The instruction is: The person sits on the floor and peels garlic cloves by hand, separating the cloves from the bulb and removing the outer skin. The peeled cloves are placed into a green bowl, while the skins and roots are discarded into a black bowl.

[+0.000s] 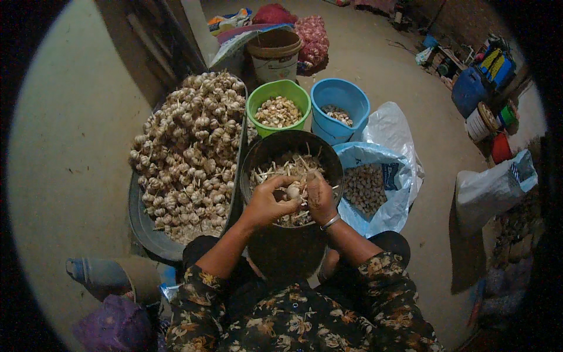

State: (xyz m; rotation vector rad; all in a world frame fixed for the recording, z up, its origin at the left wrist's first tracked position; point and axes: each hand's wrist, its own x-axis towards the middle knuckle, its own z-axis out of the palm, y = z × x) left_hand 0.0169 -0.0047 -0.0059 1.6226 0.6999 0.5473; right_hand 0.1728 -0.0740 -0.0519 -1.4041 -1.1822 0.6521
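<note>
Over a dark bucket [288, 264] of dry garlic stalks and skins [281, 169], my left hand [270, 202] holds a garlic bulb [293, 191] between thumb and fingers. My right hand [320, 198], with a bangle at the wrist, meets it at the bulb's right side; its fingertips are blurred, so what they grip is partly hidden. At the left a large dark tub [151, 235] is heaped with whole garlic bulbs [189, 154]. Behind the bucket stand a green bucket [264, 130] and a blue bucket [334, 132], both with loose cloves. A blue-white sack [396, 220] to the right holds more garlic.
Farther back are a white bucket [275, 64] with a brown rim and a pink net sack [313, 39]. A white sack [488, 193] stands at the right, near a blue plastic drum [468, 92]. A purple bundle [114, 325] lies at the lower left.
</note>
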